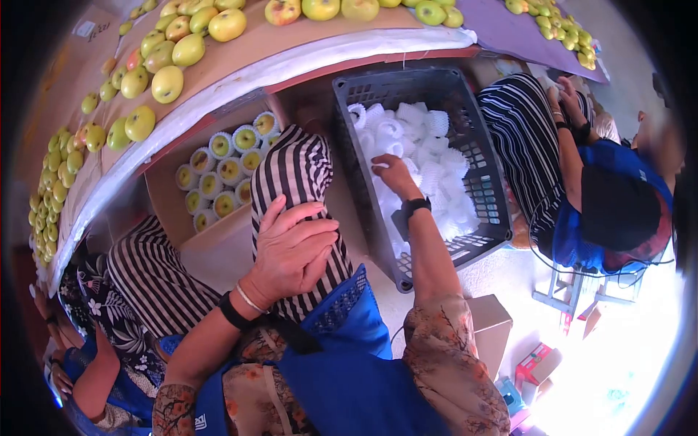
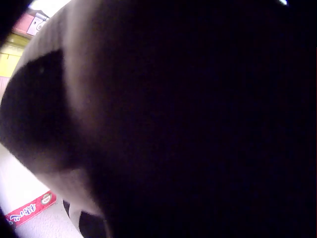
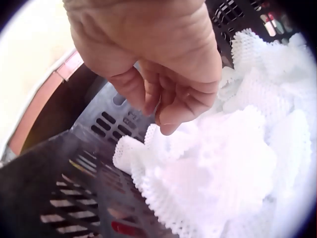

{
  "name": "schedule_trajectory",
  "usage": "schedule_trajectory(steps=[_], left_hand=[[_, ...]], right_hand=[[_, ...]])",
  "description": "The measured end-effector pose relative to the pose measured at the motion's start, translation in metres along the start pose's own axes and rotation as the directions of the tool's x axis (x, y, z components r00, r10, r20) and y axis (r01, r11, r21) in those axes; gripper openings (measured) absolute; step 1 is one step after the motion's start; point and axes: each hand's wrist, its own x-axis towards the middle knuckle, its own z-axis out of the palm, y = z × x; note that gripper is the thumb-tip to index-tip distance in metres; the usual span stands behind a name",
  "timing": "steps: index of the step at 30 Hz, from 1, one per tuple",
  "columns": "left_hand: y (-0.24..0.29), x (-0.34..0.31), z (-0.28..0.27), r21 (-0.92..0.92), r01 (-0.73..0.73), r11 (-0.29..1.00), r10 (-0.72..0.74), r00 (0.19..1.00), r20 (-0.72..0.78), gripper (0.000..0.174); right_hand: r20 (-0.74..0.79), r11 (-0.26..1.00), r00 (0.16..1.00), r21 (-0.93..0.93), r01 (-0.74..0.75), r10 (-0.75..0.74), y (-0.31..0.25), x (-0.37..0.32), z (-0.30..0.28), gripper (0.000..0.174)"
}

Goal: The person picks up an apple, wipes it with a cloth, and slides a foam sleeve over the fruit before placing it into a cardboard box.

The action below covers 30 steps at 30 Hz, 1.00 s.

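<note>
My right hand point(image 1: 396, 176) reaches into a dark plastic crate point(image 1: 502, 211) filled with white foam fruit nets point(image 1: 436, 156). In the right wrist view, the fingers are loosely bent, with the fingertips point(image 3: 168, 128) right at the nets' top edge; no net shows between them. My left hand point(image 1: 294, 243) rests on the striped cloth over my knee point(image 1: 287, 163), its fingers extended and holding nothing. The left wrist view is mostly dark. To the left of that knee, a cardboard box point(image 1: 161, 206) holds several apples point(image 1: 231, 171) seated in white nets.
Yellow-green apples point(image 1: 167, 83) lie along the curved table point(image 1: 240, 69) in front, with a white padded edge. A person in a blue vest point(image 1: 611, 160) sits at right; another person's arm point(image 1: 98, 374) is at left. Cardboard boxes point(image 1: 488, 330) stand on the floor behind the crate.
</note>
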Motion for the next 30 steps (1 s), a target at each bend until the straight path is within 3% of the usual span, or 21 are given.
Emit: schedule_trajectory(steps=[1,2,4,5,8,10,13,14,16,18,19,20,21,22,24,26,27,30], left_hand=[[0.0,0.0,-0.001,-0.001,0.003,1.0,-0.003,1.0,-0.001,0.017],[0.0,0.0,-0.001,-0.001,0.002,1.0,-0.002,1.0,0.0,0.017],[0.0,-0.001,-0.001,-0.001,0.009,1.0,-0.009,1.0,0.0,0.017],[0.0,-0.002,-0.001,-0.005,0.01,1.0,-0.01,1.0,-0.002,0.017],[0.0,0.0,-0.001,-0.008,0.009,1.0,-0.009,1.0,-0.008,0.017],[0.001,0.001,0.0,-0.003,0.004,1.0,-0.004,1.0,-0.011,0.017],[0.001,0.002,0.001,0.006,-0.002,1.0,0.002,1.0,-0.013,0.016],[0.001,0.001,0.001,0.01,0.001,1.0,-0.001,1.0,-0.011,0.016],[0.002,0.002,0.0,0.012,0.005,1.0,-0.005,1.0,-0.005,0.016],[0.003,0.002,0.001,0.01,0.008,1.0,-0.008,1.0,0.004,0.016],[0.003,0.003,0.0,0.012,0.01,1.0,-0.01,1.0,0.005,0.015],[0.003,0.004,-0.001,0.012,0.008,1.0,-0.008,1.0,0.007,0.015],[0.004,0.004,-0.001,0.013,0.008,1.0,-0.008,1.0,0.009,0.015],[0.004,0.004,-0.001,0.013,0.006,1.0,-0.007,1.0,0.012,0.015],[0.004,0.004,-0.001,0.012,0.006,1.0,-0.006,1.0,0.008,0.015],[0.003,0.004,-0.001,0.014,0.009,1.0,-0.009,1.0,0.002,0.014],[0.003,0.004,-0.001,0.014,0.009,1.0,-0.009,1.0,0.0,0.014],[0.004,0.006,0.0,0.004,0.001,1.0,0.0,1.0,-0.006,0.014]], right_hand=[[0.089,0.989,0.994,0.124,-0.077,0.066,0.003,0.004,0.001,0.021],[0.025,0.938,0.988,0.311,-0.152,0.152,0.004,0.004,-0.002,0.022],[-0.041,0.721,0.939,0.652,-0.234,0.342,0.012,0.003,-0.016,0.022],[-0.111,0.67,0.928,0.722,-0.171,0.356,0.019,0.0,-0.027,0.019],[-0.254,0.707,0.804,0.656,-0.265,0.537,0.043,-0.006,-0.057,0.027],[-0.387,0.859,0.797,0.417,-0.297,0.463,0.052,-0.017,-0.068,0.03],[-0.477,0.981,0.857,0.093,-0.172,0.195,0.107,-0.01,-0.054,0.032],[-0.372,0.955,0.9,0.265,-0.133,0.228,0.11,-0.011,-0.05,0.031],[-0.15,0.805,0.962,0.584,-0.101,0.23,0.056,-0.022,-0.048,0.029],[0.021,0.853,0.972,0.475,-0.216,0.234,0.022,-0.026,-0.041,0.041],[-0.006,0.959,0.981,0.214,-0.188,0.193,0.002,-0.029,-0.036,0.047],[-0.021,0.987,0.989,-0.063,-0.146,0.145,-0.015,-0.035,-0.031,0.054],[0.017,0.969,0.989,-0.206,-0.138,0.145,-0.022,-0.04,-0.025,0.064],[0.038,0.943,0.985,-0.3,-0.147,0.166,-0.026,-0.043,-0.022,0.059],[-0.07,0.913,0.98,-0.357,-0.197,0.185,0.006,-0.037,-0.011,0.046],[-0.184,0.963,0.963,-0.146,-0.226,0.198,0.031,-0.033,-0.02,0.035],[-0.2,0.968,0.949,0.12,-0.222,0.242,0.061,-0.028,-0.018,0.028],[-0.226,0.847,0.94,0.522,-0.103,0.254,0.037,-0.043,-0.053,0.024]])
